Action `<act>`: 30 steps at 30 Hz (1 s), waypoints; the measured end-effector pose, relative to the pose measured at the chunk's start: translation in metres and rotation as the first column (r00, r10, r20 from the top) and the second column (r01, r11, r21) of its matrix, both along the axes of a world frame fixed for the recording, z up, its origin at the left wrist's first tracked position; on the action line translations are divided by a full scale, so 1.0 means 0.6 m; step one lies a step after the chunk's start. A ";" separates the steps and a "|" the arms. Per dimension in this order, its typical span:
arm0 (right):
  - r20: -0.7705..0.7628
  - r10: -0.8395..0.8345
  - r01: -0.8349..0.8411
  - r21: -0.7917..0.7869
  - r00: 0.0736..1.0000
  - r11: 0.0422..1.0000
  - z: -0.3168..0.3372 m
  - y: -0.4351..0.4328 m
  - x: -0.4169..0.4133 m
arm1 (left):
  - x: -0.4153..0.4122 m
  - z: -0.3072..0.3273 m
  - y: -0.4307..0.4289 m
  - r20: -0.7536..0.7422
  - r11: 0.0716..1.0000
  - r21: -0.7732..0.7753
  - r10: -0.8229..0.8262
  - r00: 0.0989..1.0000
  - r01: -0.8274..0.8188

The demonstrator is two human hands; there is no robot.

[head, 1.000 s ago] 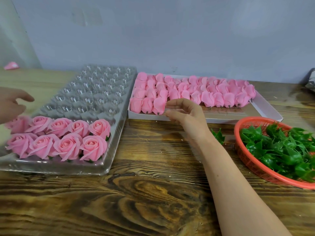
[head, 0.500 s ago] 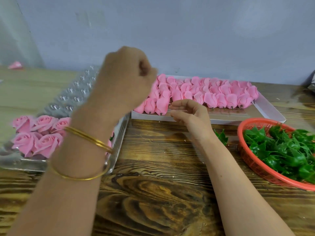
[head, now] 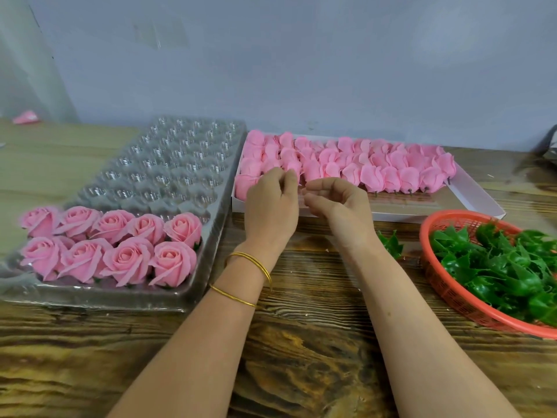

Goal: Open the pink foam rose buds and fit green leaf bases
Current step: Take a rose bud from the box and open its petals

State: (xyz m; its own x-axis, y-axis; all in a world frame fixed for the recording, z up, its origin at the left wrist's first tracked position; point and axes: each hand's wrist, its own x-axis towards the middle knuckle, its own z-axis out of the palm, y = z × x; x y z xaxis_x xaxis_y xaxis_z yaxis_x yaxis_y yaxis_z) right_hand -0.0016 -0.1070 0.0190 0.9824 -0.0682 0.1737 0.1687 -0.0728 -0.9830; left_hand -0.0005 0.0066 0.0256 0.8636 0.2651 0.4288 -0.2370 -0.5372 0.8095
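On the wooden table (head: pixel 301 342): clear blister tray (head: pixel 180 164) at left, white shallow box (head: pixel 470 194) behind centre, red mesh basket (head: pixel 446 285) at right.
clear blister tray: lengthwise, running away from the camera; nine opened pink roses (head: pixel 120 245) seated in the two nearest rows, five behind and four in front; further cups showing ribbed bottoms.
white shallow box: just beside the tray's far right corner; back part packed with closed pink foam rose buds (head: pixel 376 167) on their sides, dark stem stubs pointing toward the near wall of the box.
left hand (head: pixel 271 206): over the box's near left corner, back toward the camera, fingers curled, tips against the front row of buds; pinching a bud or only touching, impossible to tell.
right hand (head: pixel 337 206): just beside the left hand, fingers curled, thumb and forefinger reaching toward the left fingertips; gripping anything or not, impossible to tell.
gold bangles (head: pixel 253 263): two, on the left wrist.
red mesh basket: partly cut off by the right edge, heaped with green leaf bases (head: pixel 497 267).
loose leaf base (head: pixel 390 244): on the table between the right forearm and the basket, partly hidden by the forearm.
pink scrap (head: pixel 25 117): far left, near the wall.
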 end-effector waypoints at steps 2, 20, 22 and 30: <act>0.018 -0.015 0.015 -0.008 1.000 1.000 -0.002 0.004 0.002 | 0.004 -0.008 0.002 0.013 0.998 -0.065 0.007 1.000 -0.006; -0.025 -0.139 0.100 -0.571 0.990 0.815 0.008 0.020 0.076 | 0.002 -0.017 0.000 0.149 0.940 -0.335 0.122 0.981 -0.066; -0.089 -0.118 0.034 -0.641 0.989 0.767 0.009 0.027 0.089 | 0.005 -0.017 0.003 0.152 0.918 -0.384 0.166 0.974 -0.096; -0.266 -0.105 -0.096 -0.644 0.958 0.759 0.016 0.055 0.112 | 0.016 -0.020 0.012 0.141 0.862 -0.491 0.223 0.964 -0.128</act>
